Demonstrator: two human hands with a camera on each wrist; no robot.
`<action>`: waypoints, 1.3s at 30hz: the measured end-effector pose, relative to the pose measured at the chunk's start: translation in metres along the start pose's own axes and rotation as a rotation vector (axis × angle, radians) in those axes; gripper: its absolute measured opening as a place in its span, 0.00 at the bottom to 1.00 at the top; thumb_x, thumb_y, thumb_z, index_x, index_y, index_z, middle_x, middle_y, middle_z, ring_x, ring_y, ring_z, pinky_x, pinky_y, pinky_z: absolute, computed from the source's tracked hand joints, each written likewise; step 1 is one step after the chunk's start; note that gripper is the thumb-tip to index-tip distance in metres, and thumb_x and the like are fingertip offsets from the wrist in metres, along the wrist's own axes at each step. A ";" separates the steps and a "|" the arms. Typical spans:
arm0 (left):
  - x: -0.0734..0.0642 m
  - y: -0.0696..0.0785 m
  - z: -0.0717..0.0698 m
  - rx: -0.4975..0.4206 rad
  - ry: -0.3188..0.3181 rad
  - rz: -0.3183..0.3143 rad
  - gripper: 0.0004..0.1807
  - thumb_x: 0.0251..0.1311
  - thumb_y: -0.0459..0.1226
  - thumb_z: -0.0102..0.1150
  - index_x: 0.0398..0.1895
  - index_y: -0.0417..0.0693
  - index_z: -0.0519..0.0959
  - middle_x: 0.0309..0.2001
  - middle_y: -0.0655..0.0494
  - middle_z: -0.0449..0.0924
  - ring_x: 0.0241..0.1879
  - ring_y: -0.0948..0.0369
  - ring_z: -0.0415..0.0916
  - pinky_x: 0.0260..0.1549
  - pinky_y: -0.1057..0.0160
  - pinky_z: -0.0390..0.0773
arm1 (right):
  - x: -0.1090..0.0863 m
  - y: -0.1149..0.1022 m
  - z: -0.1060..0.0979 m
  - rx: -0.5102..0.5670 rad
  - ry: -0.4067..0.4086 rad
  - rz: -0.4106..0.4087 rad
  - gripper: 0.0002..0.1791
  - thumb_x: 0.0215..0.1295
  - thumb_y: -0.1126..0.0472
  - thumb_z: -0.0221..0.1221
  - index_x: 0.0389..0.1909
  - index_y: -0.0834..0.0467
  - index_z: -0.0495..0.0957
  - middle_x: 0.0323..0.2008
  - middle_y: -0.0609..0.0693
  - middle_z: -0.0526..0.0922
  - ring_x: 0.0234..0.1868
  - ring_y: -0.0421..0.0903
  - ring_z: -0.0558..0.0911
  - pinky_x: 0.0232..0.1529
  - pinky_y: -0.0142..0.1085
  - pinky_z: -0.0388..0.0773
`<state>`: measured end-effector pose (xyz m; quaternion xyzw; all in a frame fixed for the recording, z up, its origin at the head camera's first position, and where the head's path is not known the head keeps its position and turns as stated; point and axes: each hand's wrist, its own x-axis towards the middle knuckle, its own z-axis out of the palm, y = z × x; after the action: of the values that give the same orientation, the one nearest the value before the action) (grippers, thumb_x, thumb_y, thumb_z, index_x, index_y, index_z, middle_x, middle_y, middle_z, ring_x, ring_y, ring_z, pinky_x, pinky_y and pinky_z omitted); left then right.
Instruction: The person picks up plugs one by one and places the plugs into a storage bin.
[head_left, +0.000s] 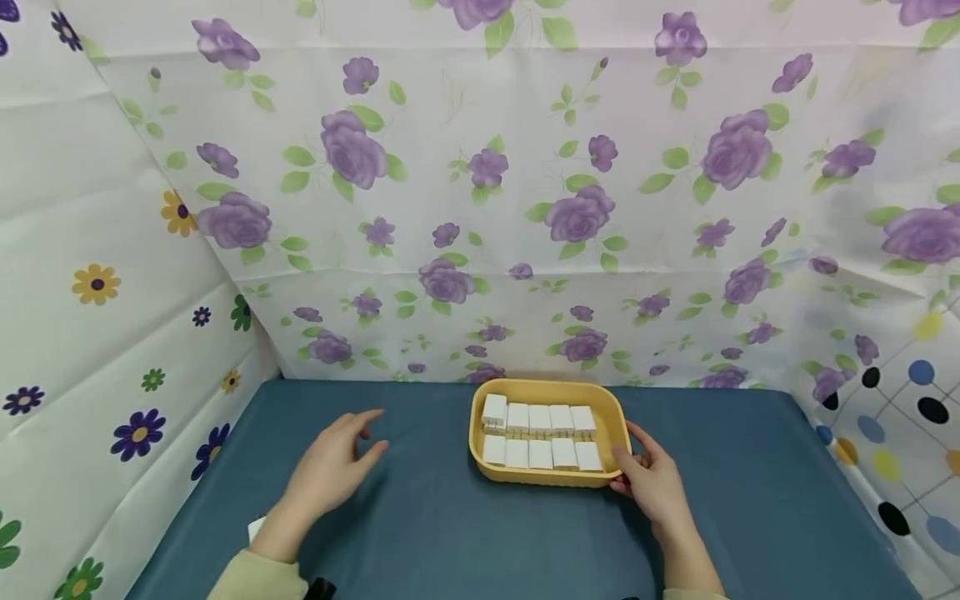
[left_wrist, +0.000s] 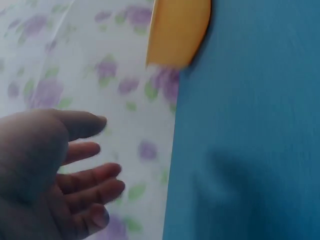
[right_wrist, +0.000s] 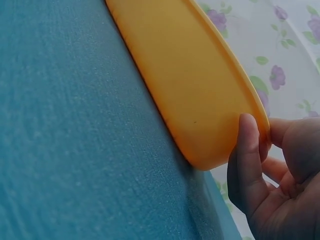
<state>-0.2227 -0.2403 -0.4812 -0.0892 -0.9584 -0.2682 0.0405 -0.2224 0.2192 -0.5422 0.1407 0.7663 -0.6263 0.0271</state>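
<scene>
A yellow plastic tray [head_left: 547, 477] stands on the table near its back edge. In it, small white blocks [head_left: 540, 454] lie in two rows, with one at the back left sitting higher than its neighbours. My right hand [head_left: 654, 483] pinches the tray's right end, the thumb over the rim and fingers against the outer wall, which the right wrist view also shows. Left of the tray, my left hand [head_left: 326, 468] hovers over the table, holding nothing, its thumb and fingers apart. The left wrist view shows the tray's end [left_wrist: 177, 35] away from that hand.
A blue cloth [head_left: 465, 542] covers the table. Partly hidden behind my left wrist lies a white object [head_left: 255, 528]. A flowered curtain [head_left: 450, 208] rises along the back, with patterned sheets [head_left: 112, 350] at both sides.
</scene>
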 end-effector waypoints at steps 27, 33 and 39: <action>-0.072 -0.103 -0.074 0.000 -0.401 -0.127 0.31 0.54 0.39 0.83 0.60 0.37 0.83 0.53 0.47 0.82 0.52 0.44 0.83 0.50 0.42 0.82 | 0.002 -0.001 -0.001 0.007 -0.005 -0.038 0.35 0.82 0.55 0.60 0.84 0.50 0.61 0.32 0.55 0.78 0.30 0.49 0.84 0.36 0.38 0.87; -0.076 -0.107 -0.066 -0.011 -0.432 -0.170 0.30 0.54 0.35 0.81 0.61 0.36 0.83 0.54 0.46 0.83 0.51 0.47 0.84 0.48 0.46 0.83 | 0.000 0.001 0.001 0.010 -0.008 -0.030 0.35 0.82 0.55 0.60 0.84 0.51 0.61 0.32 0.55 0.79 0.29 0.48 0.84 0.36 0.38 0.87; -0.084 -0.114 -0.060 -0.001 -0.412 -0.106 0.27 0.55 0.29 0.78 0.60 0.41 0.84 0.52 0.50 0.81 0.49 0.49 0.81 0.45 0.46 0.83 | -0.001 0.004 0.000 0.008 0.006 -0.033 0.35 0.82 0.55 0.60 0.84 0.50 0.61 0.32 0.55 0.79 0.30 0.49 0.84 0.36 0.37 0.87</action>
<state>-0.1602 -0.3798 -0.4981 -0.0918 -0.9496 -0.2465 -0.1705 -0.2205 0.2199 -0.5455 0.1298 0.7662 -0.6291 0.0140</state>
